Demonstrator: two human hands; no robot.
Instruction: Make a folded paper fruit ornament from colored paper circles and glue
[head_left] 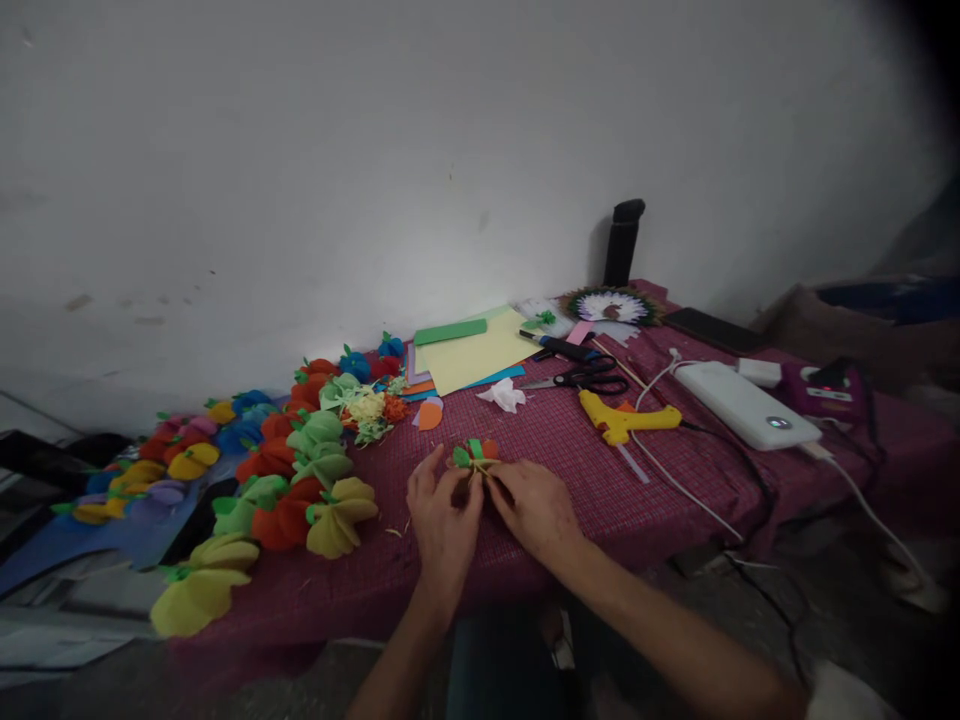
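Note:
My left hand [448, 520] and my right hand [536, 505] meet low over the near part of the table, fingertips pinched together. Between them is a small yellowish paper piece [484, 464], partly hidden by the fingers. A green paper leaf [461, 457] shows by the left fingertips. Just beyond the fingers are an orange-red paper bit [490, 449] and a green strip [475, 448]; whether they are joined to the yellowish piece I cannot tell. An orange paper cutout [430, 414] and a crumpled white tissue [503, 395] lie farther back.
Several folded-paper fruits [283, 514] crowd the left side. Paper sheets [472, 350], black scissors [589, 377], a cutter [559, 345] and a yellow glue gun [628, 418] lie behind and right. A white power bank [746, 405] with trailing cables sits at the right on the checked tablecloth [517, 430].

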